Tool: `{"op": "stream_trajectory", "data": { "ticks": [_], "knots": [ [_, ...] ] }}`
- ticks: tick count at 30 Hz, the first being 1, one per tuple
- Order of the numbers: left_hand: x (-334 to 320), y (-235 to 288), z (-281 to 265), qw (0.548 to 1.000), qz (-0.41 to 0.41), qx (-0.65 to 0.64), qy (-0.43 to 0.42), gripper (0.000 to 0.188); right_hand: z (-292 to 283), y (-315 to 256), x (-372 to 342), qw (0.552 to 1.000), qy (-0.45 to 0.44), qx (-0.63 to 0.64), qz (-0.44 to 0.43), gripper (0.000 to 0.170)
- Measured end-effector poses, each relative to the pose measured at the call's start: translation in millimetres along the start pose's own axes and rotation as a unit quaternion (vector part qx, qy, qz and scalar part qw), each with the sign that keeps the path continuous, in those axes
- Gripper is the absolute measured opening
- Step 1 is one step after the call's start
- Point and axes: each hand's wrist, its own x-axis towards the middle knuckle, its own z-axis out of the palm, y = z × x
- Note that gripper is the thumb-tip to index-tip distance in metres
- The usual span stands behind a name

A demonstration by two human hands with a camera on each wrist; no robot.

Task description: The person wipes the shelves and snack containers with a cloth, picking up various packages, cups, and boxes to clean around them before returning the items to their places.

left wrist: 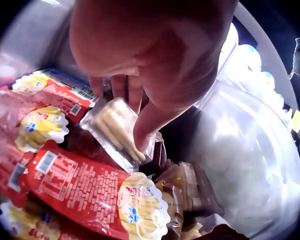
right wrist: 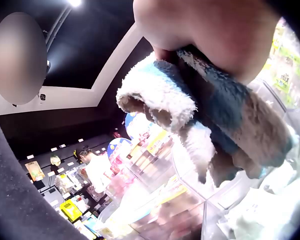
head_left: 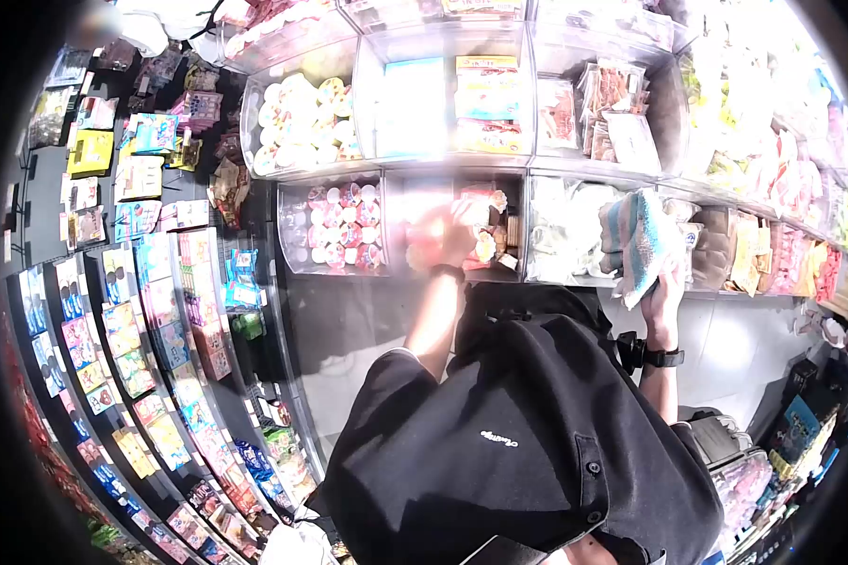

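Note:
My left hand (head_left: 454,235) reaches down into a clear bin in the middle of the lower row. In the left wrist view its thumb and fingers pinch a small clear pack of pale sticks (left wrist: 112,127). Red snack packets (left wrist: 85,192) with yellow, scalloped ends lie beside that pack, and brown-toned packs (left wrist: 182,187) sit below it. My right hand (head_left: 667,292) grips a fluffy blue, white and grey striped cloth (head_left: 634,235), which hangs bunched in folds above the bin to the right. Most of the right hand's fingers are hidden behind the cloth in the right wrist view.
A bin of small red-and-white cups (head_left: 346,226) stands to the left, and one of white packets (head_left: 565,226) to the right. More clear bins rise behind. Shelves of boxed snacks (head_left: 151,320) line the left side. Another person (right wrist: 96,172) is in the background.

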Motion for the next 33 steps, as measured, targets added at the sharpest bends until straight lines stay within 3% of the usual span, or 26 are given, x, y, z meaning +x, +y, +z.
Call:
{"op": "stream_trajectory", "data": {
  "ticks": [4,6,7,10,13,14,16,20,25,27,30,33],
  "knots": [
    [13.3,5.6,-0.9,0.998,0.064,-0.025,-0.013,0.017,-12.3,3.6,4.0,1.000,-0.015,0.010,-0.001,0.039],
    [19.5,-1.5,6.2,0.996,-0.009,-0.069,-0.047,0.020,-10.2,0.3,3.0,1.000,-0.017,0.000,-0.016,0.043],
    [28.7,13.4,-1.9,0.989,-0.042,-0.143,0.015,0.015,-6.3,-3.8,2.1,1.000,-0.019,-0.001,-0.020,0.044],
    [62.4,68.3,-41.3,0.984,0.060,-0.131,0.108,0.012,-2.7,-8.1,0.2,0.999,-0.021,-0.009,-0.041,0.046],
    [93.1,64.6,-33.0,0.970,0.159,0.000,0.182,0.018,-0.1,-8.3,1.7,0.999,0.000,-0.006,-0.036,0.046],
    [100.2,54.1,-23.1,0.966,0.168,0.103,0.169,0.021,0.0,-7.5,2.0,1.000,0.008,-0.002,-0.028,0.042],
    [115.7,45.4,-6.3,0.970,0.137,0.159,0.119,0.022,7.0,-9.7,0.7,1.000,0.009,0.015,-0.026,0.039],
    [142.4,58.9,-15.9,0.991,-0.004,0.136,0.018,0.024,17.0,-18.4,-0.7,0.999,0.002,0.002,-0.042,0.032],
    [153.4,70.5,-29.5,0.984,-0.132,0.105,-0.059,0.026,14.5,-15.7,-1.6,0.998,0.027,0.001,-0.058,0.031],
    [155.3,75.9,-40.9,0.983,-0.154,0.069,-0.070,0.027,10.9,-14.4,-0.3,0.998,0.022,0.010,-0.054,0.035],
    [151.1,96.7,-70.9,0.988,-0.115,-0.042,-0.089,0.042,-1.3,-5.3,3.5,0.998,0.021,0.022,-0.053,0.042],
    [152.2,87.8,-68.0,0.989,-0.093,-0.089,-0.076,0.040,2.1,-6.2,3.5,0.998,0.026,0.039,-0.044,0.040]
  ]
}}
